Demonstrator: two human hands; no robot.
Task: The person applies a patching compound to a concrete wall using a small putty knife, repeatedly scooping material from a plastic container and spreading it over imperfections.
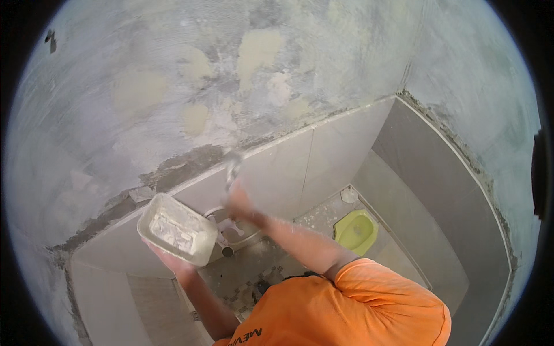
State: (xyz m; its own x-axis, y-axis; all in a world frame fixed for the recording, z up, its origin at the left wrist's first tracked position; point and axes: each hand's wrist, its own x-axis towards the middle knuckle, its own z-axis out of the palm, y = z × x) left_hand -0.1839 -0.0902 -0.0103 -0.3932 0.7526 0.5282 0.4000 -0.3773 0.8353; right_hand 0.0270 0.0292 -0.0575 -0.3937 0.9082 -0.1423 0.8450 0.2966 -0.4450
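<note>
My left hand (171, 260) holds a whitish rectangular plastic tub (205, 239) from below and the side, tilted toward me. White putty (173, 228) coats its bottom and lies in thick smears. To the right of the tub, my right hand (239, 202) is closed round a putty knife (232, 165), both smeared by motion. The blade points up to the rough strip along the tile's top edge; whether it touches the wall I cannot tell. Above, the grey plastered wall (190, 75) carries several cream patches. My orange sleeve covers part of the view below.
Grey tiles (283, 164) line the lower walls, with a ragged mortar edge on top. Down on the floor are a yellow-green squat toilet (356, 232) and, below my hands, a round whitish basin or bucket (249, 237). Patterned mosaic (242, 294) marks part of the floor.
</note>
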